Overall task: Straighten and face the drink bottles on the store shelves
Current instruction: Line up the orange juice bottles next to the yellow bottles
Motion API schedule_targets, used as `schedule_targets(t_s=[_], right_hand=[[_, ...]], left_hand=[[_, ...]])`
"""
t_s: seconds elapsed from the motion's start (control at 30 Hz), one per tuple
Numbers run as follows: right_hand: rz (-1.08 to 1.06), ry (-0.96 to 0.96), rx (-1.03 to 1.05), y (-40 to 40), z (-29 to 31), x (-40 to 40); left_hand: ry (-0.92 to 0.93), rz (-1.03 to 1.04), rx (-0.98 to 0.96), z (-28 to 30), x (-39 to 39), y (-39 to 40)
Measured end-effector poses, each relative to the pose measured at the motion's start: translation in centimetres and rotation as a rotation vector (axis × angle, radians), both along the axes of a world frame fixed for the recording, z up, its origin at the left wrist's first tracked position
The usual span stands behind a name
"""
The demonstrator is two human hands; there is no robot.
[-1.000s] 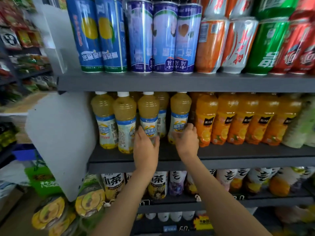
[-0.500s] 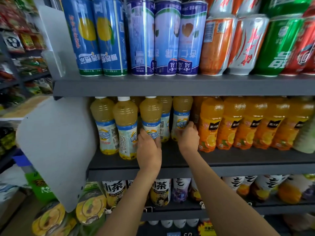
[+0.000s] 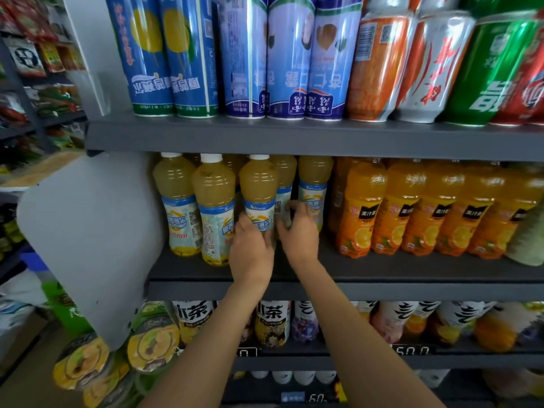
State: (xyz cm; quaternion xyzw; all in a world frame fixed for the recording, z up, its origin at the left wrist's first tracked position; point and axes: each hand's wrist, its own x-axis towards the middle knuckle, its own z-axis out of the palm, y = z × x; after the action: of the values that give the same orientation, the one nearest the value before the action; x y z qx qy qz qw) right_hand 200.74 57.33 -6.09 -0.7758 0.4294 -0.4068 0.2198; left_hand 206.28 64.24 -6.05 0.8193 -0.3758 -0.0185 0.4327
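Note:
Pale-yellow juice bottles with white caps and blue-white labels stand on the middle shelf [image 3: 382, 276]. My left hand [image 3: 250, 248] grips the lower part of the third front bottle [image 3: 259, 192]. My right hand [image 3: 298, 231] reaches in just to its right, with its fingers curled on the label of a bottle set further back [image 3: 284, 184]. Another yellow bottle [image 3: 315, 184] stands right of that hand. Two more yellow bottles [image 3: 176, 201] [image 3: 213, 207] stand to the left, their labels turned different ways.
A row of orange juice bottles [image 3: 412, 207] fills the shelf to the right. Tall cans [image 3: 244, 54] stand on the shelf above, tea bottles [image 3: 272, 322] on the shelf below. A grey end panel [image 3: 91, 231] closes the shelf's left side.
My right hand has moved left from the rightmost yellow bottle to the one set back beside my left hand. My left hand stays on the third front bottle. The view has come closer.

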Motion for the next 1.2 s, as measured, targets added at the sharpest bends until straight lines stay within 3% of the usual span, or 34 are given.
schedule_targets(t_s=[0.2, 0.37, 0.5, 0.67, 0.77, 0.9, 1.2], right_hand=[[0.060, 0.101, 0.166, -1.6, -0.1, 1.6], [0.021, 0.100, 0.154, -0.7, -0.5, 0.4], [-0.098, 0.219, 0.103, 0.5, -0.9, -1.8], [-0.352, 0.169, 0.097, 1.5, -1.2, -3.6], [-0.312, 0.197, 0.048, 1.5, -1.1, -3.9], [-0.180, 0.074, 0.097, 0.9, -0.2, -4.3], [-0.262, 0.150, 0.046, 0.9, -0.5, -4.9]], left_hand=[[-0.064, -0.020, 0.058, -0.1, 0.0, 1.2], [-0.059, -0.040, 0.017, -0.5, 0.2, 1.5], [-0.060, -0.047, -0.023, -0.9, 0.2, 1.5], [-0.071, -0.050, -0.030, -1.1, 0.4, 1.3], [-0.058, -0.053, -0.037, -1.2, 0.4, 1.1], [-0.049, -0.075, -0.029, -1.0, 0.3, 0.5], [0.122, -0.224, -0.076, -0.4, 0.7, -1.6]])
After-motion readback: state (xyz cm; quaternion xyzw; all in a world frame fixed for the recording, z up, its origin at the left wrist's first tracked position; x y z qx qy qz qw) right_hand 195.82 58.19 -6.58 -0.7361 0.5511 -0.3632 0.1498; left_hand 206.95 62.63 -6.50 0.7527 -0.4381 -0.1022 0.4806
